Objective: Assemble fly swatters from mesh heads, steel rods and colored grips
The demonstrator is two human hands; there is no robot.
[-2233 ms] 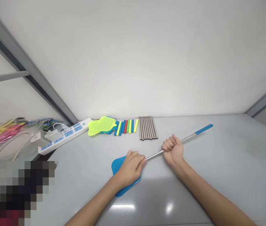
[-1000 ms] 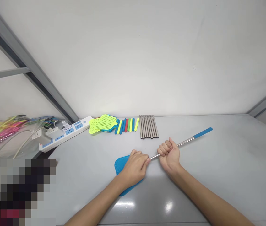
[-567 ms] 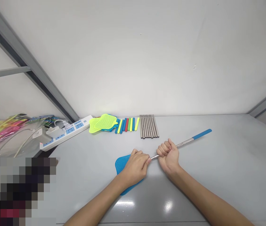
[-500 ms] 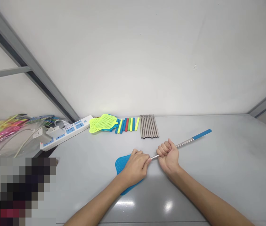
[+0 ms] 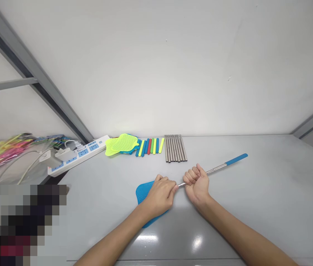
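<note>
One blue swatter (image 5: 144,190) on or just above the bench (image 5: 269,195), left hand (image 5: 160,194) clamped on it, right hand (image 5: 197,185) fisted around its rod (image 5: 216,168); likely light, rather slick (grip (image 5: 236,159) probably best for holding).

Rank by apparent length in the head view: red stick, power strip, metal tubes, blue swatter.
1. Blue swatter, partly covered
2. Power strip
3. Metal tubes, each roughly alike
4. Red stick

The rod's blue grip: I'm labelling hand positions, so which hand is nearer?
Right. The right hand holds the rod between the blue grip and the left hand, which is farther off, on the paddle.
</note>
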